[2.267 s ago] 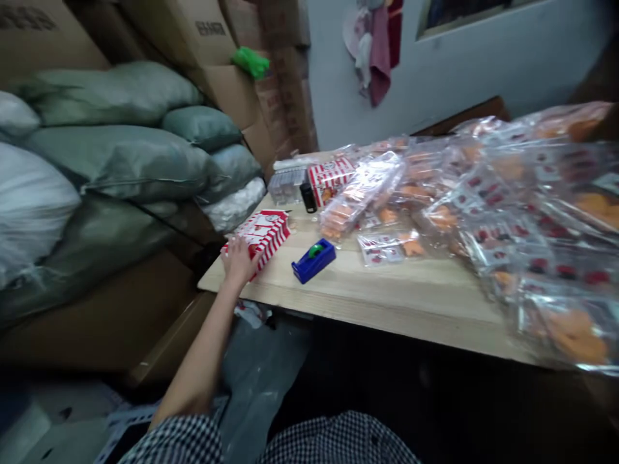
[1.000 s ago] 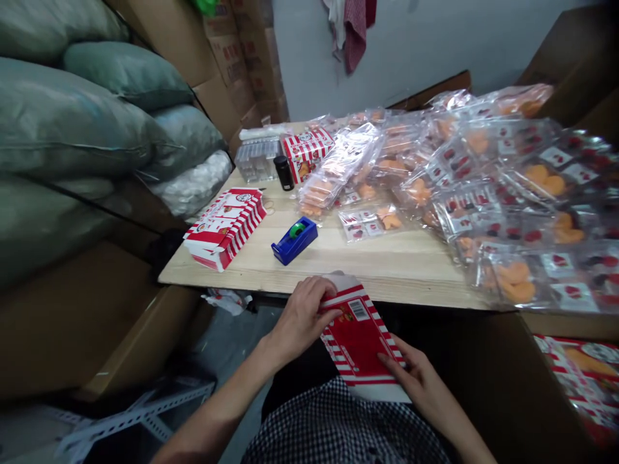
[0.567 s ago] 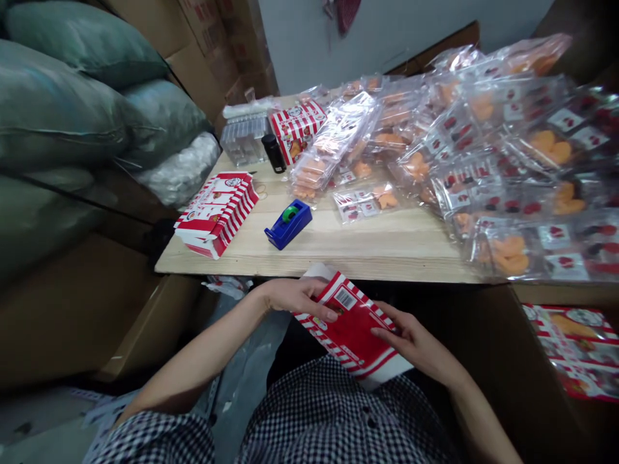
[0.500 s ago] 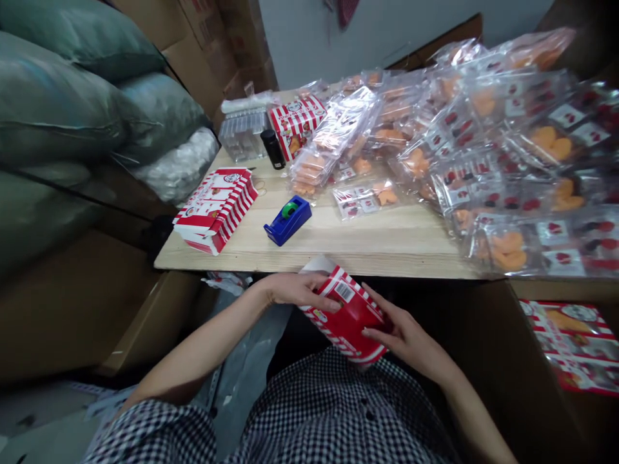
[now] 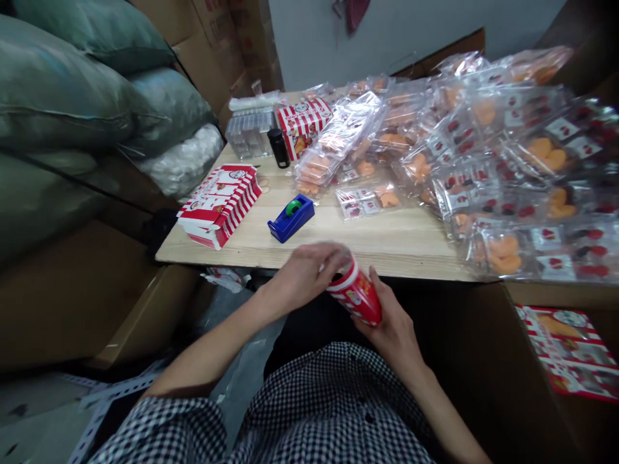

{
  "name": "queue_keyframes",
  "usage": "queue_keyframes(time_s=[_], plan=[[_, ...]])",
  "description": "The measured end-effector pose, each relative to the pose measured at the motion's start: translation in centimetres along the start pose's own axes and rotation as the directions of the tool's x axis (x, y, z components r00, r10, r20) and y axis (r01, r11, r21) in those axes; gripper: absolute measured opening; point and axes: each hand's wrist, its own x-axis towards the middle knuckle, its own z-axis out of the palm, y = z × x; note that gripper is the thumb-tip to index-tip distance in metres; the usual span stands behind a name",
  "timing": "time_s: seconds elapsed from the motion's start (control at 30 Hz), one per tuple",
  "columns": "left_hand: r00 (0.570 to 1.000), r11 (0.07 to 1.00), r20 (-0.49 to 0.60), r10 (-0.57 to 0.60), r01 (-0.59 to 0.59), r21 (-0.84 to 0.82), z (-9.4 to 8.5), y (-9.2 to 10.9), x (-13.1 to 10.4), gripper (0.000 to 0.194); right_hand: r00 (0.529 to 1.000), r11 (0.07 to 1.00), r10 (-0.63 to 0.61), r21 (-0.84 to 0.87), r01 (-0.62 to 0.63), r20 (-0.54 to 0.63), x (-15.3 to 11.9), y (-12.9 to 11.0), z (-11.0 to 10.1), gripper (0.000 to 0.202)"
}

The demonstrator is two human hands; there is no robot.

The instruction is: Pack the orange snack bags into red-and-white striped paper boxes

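Note:
A red-and-white striped carton (image 5: pixel 360 295) is between my hands, just off the table's front edge. It bulges open like a tube, its upper end facing left. My right hand (image 5: pixel 391 316) wraps round its lower right side. My left hand (image 5: pixel 319 267) is at the open end, fingers bent over the rim and flap, slightly smeared by motion. Ahead on the table (image 5: pixel 232 251) stands a blue tape dispenser (image 5: pixel 291 219) with a green roll. A stack of flat striped cartons (image 5: pixel 220 203) lies to its left.
Clear packets (image 5: pixel 503 193) with orange and red pieces cover the table's right side. Behind are a black cylinder (image 5: pixel 278 148), a filled striped box (image 5: pixel 304 125) and clear plastic cases (image 5: pixel 249 132). A cardboard box (image 5: pixel 527 361) at right holds printed cartons (image 5: pixel 570 351). Green sacks (image 5: pixel 58 96) fill the left.
The carton has gone from flattened to opened out. My left hand has moved from its face up to its open end, while my right hand has closed further round its side.

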Motion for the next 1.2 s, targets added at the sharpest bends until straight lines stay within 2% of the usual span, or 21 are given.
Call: queue_keyframes(time_s=[0.03,0.07,0.1,0.13,0.17,0.23,0.3,0.37,0.47,0.57,0.7,0.77,0.87,0.9,0.97,1.07,1.13,1.2], plan=[[0.970,0.991,-0.213,0.114,-0.095,0.098,0.2,0.3,-1.0,0.024,0.998,0.996,0.058,0.070,-0.056,-0.040,0.2,-0.1,-0.6,0.095],[0.907,0.979,-0.377,0.186,-0.137,0.153,0.9,0.4,-2.0,0.026,0.989,0.984,0.126,0.138,-0.114,-0.082,0.5,-0.3,-1.0,0.096],[0.853,0.977,-0.481,0.202,-0.139,0.162,2.0,0.2,-3.1,0.034,0.973,0.966,0.191,0.199,-0.164,-0.127,0.7,-0.5,-1.3,0.100],[0.837,0.984,-0.520,0.173,-0.121,0.132,3.4,-0.2,-4.0,0.047,0.957,0.949,0.240,0.245,-0.196,-0.164,0.9,-0.7,-1.4,0.105],[0.853,0.995,-0.512,0.099,-0.080,0.059,5.2,-0.8,-4.8,0.065,0.945,0.940,0.264,0.273,-0.207,-0.195,1.0,-0.9,-1.2,0.109],[0.924,0.995,-0.380,-0.037,0.000,-0.099,8.8,-2.2,-5.8,0.084,0.941,0.943,0.250,0.279,-0.182,-0.230,1.0,-1.4,-0.4,0.113],[0.952,0.978,-0.282,-0.116,0.060,-0.199,11.6,-3.1,-5.9,0.087,0.950,0.958,0.206,0.248,-0.146,-0.235,0.8,-1.8,0.9,0.108],[0.958,0.962,-0.243,-0.153,0.087,-0.260,12.9,-3.5,-5.3,0.083,0.954,0.973,0.176,0.192,-0.131,-0.243,0.6,-1.8,2.0,0.102],[0.963,0.943,-0.211,-0.165,0.092,-0.319,12.4,-3.2,-4.2,0.073,0.952,0.991,0.127,0.081,-0.109,-0.278,0.4,-1.4,2.8,0.099],[0.966,0.941,-0.198,-0.165,0.094,-0.327,11.2,-2.7,-3.7,0.065,0.958,0.997,0.075,0.049,-0.064,-0.277,0.2,-1.3,2.8,0.105],[0.984,0.957,-0.122,-0.126,0.088,-0.276,10.6,-2.4,-3.8,0.056,0.977,0.992,0.054,0.120,-0.030,-0.205,-0.9,-1.8,2.7,0.116],[0.991,0.962,-0.083,-0.106,0.081,-0.261,10.3,-2.5,-4.1,0.046,0.985,0.989,0.064,0.142,-0.041,-0.161,-1.8,-2.0,2.7,0.121],[0.980,0.945,-0.118,-0.162,0.120,-0.304,9.3,-3.4,-4.6,0.031,0.979,0.964,0.148,0.243,-0.111,-0.140,-2.7,-1.9,2.0,0.123],[0.969,0.928,-0.146,-0.201,0.141,-0.344,8.9,-3.8,-4.8,0.029,0.971,0.933,0.197,0.331,-0.144,-0.135,-2.9,-1.9,1.5,0.121],[0.949,0.869,-0.147,-0.277,0.183,-0.460,8.2,-4.7,-5.2,0.030,0.952,0.809,0.297,0.550,-0.209,-0.074,-2.9,-1.8,0.3,0.114],[0.949,0.753,-0.011,-0.316,0.244,-0.611,8.0,-5.3,-5.4,0.033,0.932,0.582,0.352,0.759,-0.291,0.086,-2.4,-2.1,-1.4,0.103],[0.958,0.703,0.050,-0.282,0.242,-0.669,8.4,-5.2,-5.5,0.049,0.929,0.541,0.344,0.779,-0.316,0.138,-2.1,-2.4,-1.7,0.105],[0.973,0.680,0.063,-0.223,0.202,-0.705,9.0,-4.8,-5.6,0.069,0.940,0.577,0.321,0.762,-0.294,0.119,-2.1,-2.7,-1.4,0.111]])
